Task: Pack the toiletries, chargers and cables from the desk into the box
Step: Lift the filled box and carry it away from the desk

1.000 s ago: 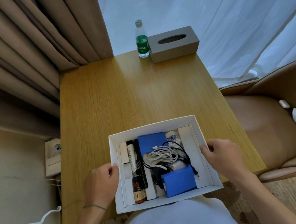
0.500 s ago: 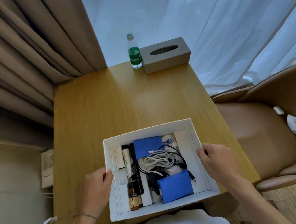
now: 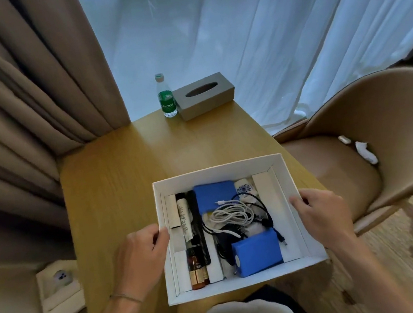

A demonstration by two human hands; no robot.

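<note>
An open white box [image 3: 218, 168] sits at the near edge of the wooden desk [image 3: 113, 186]. Inside lie two blue packs [image 3: 257, 252], a coiled white cable [image 3: 233, 215], black cables [image 3: 257, 202], a black comb [image 3: 199, 227], a white tube [image 3: 184, 218] and a small brown bottle [image 3: 195, 270]. My left hand [image 3: 140, 257] grips the box's left wall. My right hand [image 3: 321, 217] grips its right wall. The box's near right corner hangs over the desk edge.
A green-labelled water bottle [image 3: 165, 96] and a grey tissue box [image 3: 204, 95] stand at the desk's far edge. A tan chair [image 3: 374, 136] with small white items on its seat is at the right. Curtains hang behind; a wall socket [image 3: 58, 283] is at the left.
The view has tilted up and shifted. Both hands keep hold of the box's sides, and the box has slid slightly right toward the near desk corner.
</note>
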